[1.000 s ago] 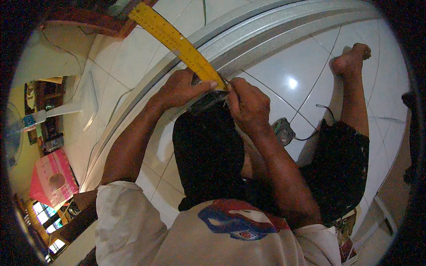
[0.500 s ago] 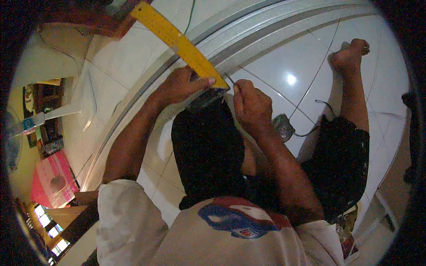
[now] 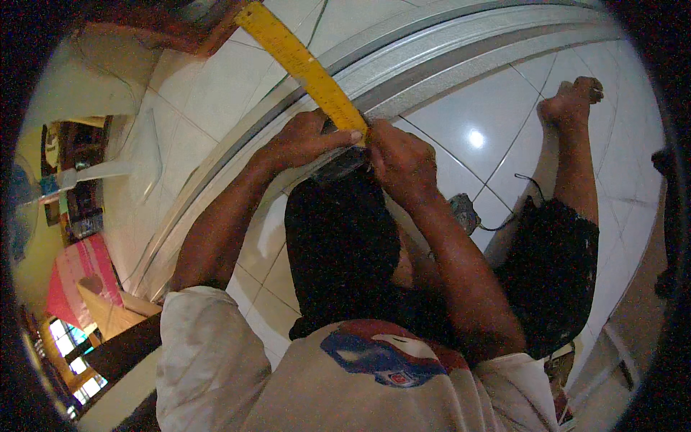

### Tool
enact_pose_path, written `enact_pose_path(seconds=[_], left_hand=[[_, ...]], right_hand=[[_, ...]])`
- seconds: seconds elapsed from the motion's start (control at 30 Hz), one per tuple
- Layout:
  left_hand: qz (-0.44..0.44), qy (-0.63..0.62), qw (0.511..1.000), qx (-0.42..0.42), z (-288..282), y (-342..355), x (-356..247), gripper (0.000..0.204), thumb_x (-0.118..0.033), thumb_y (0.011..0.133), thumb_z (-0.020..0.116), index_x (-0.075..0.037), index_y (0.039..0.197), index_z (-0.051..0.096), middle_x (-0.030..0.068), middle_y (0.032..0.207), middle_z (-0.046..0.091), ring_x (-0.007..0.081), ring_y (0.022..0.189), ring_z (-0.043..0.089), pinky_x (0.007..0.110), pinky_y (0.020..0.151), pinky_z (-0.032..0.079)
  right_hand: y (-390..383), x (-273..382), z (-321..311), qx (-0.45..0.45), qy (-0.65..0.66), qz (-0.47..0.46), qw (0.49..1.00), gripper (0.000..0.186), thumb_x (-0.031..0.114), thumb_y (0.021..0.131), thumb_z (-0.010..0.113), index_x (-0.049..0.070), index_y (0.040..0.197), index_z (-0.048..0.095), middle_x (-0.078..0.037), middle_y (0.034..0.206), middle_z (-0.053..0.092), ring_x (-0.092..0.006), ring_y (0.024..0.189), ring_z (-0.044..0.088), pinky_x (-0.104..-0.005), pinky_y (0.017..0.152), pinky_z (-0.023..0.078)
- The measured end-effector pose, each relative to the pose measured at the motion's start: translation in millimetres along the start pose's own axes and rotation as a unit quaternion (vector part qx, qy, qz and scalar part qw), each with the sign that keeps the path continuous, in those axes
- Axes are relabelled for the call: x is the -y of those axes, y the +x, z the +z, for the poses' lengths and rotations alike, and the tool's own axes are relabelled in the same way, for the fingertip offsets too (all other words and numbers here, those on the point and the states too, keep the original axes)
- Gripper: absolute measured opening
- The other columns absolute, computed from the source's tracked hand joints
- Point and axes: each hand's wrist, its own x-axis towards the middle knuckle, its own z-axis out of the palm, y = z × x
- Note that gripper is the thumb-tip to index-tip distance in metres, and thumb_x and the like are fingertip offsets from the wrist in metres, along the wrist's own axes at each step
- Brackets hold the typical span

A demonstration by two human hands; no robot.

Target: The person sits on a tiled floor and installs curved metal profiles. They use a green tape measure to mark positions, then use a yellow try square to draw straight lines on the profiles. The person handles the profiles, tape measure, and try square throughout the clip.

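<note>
A yellow ruler (image 3: 306,75) slants across the long silver metal profiles (image 3: 403,54), its lower end over my raised knee. My left hand (image 3: 306,138) grips the ruler near that end, thumb pressed on its face. Below the thumb, a dark grey glossy piece (image 3: 340,167) rests on the knee; I cannot tell its kind. My right hand (image 3: 403,160) is closed at the ruler's lower end, fingers against its edge. The thin dark rod-like tool in its grasp is now hidden by the fingers.
On the tiles beside my right forearm lies a small dark grey object (image 3: 464,212) with a black cord. My outstretched bare foot (image 3: 568,104) is at the far right. A white pole-like stand (image 3: 101,176) and a pink-red cloth (image 3: 83,277) are at the left.
My right hand has moved up and left against the ruler's end, covering the thin tool. The ruler and left hand have shifted slightly right in the picture.
</note>
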Motion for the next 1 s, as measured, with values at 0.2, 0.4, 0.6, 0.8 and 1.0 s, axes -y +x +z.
enact_pose_path(seconds=[0.2, 0.4, 0.6, 0.8, 1.0], left_hand=[[-0.021, 0.006, 0.999, 0.036, -3.1, 6.0, -2.0, 0.072, -0.069, 0.091, 0.066, -0.006, 0.125, 0.073, 0.0209, 0.12, 0.074, 0.0367, 0.111, 0.071, 0.049, 0.1, 0.053], [-0.007, 0.052, 0.999, 0.015, 2.5, 14.9, 0.4, 0.08, -0.078, 0.084, 0.065, -0.004, 0.111, 0.078, 0.0209, 0.108, 0.077, 0.0372, 0.099, 0.073, 0.049, 0.09, 0.056], [-0.042, 0.086, 0.995, 0.005, 8.2, 20.2, -26.1, 0.091, -0.087, 0.078, 0.063, -0.001, 0.101, 0.08, 0.0218, 0.099, 0.078, 0.0375, 0.092, 0.074, 0.05, 0.085, 0.057], [-0.072, 0.095, 0.993, 0.008, 17.1, 26.7, -20.5, 0.099, -0.093, 0.075, 0.06, 0.002, 0.098, 0.079, 0.0231, 0.096, 0.077, 0.0377, 0.091, 0.072, 0.051, 0.086, 0.054], [0.026, 0.124, 0.99, 0.057, 4.8, 23.5, -7.1, 0.096, -0.092, 0.075, 0.061, 0.001, 0.094, 0.079, 0.0209, 0.093, 0.077, 0.0378, 0.087, 0.072, 0.052, 0.083, 0.054]], right_hand=[[-66.4, -48.8, 8.7, 0.079, 0.069, 0.078, 0.991, 0.016, 0.006, 0.087, 0.069, 0.003, 0.102, 0.064, -0.019, 0.086, 0.067, -0.0385, 0.074, 0.065, -0.0483, 0.068, 0.053], [-98.4, -87.2, 6.6, 0.09, -0.083, 0.139, 0.983, 0.036, 0.031, 0.111, 0.05, 0.002, 0.127, 0.064, -0.019, 0.122, 0.071, -0.035, 0.109, 0.068, -0.0409, 0.093, 0.055], [-43.9, -59.6, 1.2, 0.047, -0.083, 0.177, 0.98, 0.03, 0.026, 0.113, 0.047, 0.004, 0.126, 0.063, -0.018, 0.124, 0.072, -0.038, 0.111, 0.07, -0.0451, 0.092, 0.055], [-28.0, -48.7, 15.8, 0.028, -0.072, 0.074, 0.994, 0.032, 0.027, 0.112, 0.049, 0.007, 0.133, 0.064, -0.018, 0.118, 0.075, -0.0365, 0.105, 0.073, -0.0437, 0.085, 0.057], [-54.3, -94.5, 14.0, 0.102, -0.161, 0.068, 0.979, 0.033, 0.026, 0.113, 0.048, 0.005, 0.13, 0.065, -0.017, 0.114, 0.074, -0.032, 0.103, 0.073, -0.0392, 0.084, 0.058]])
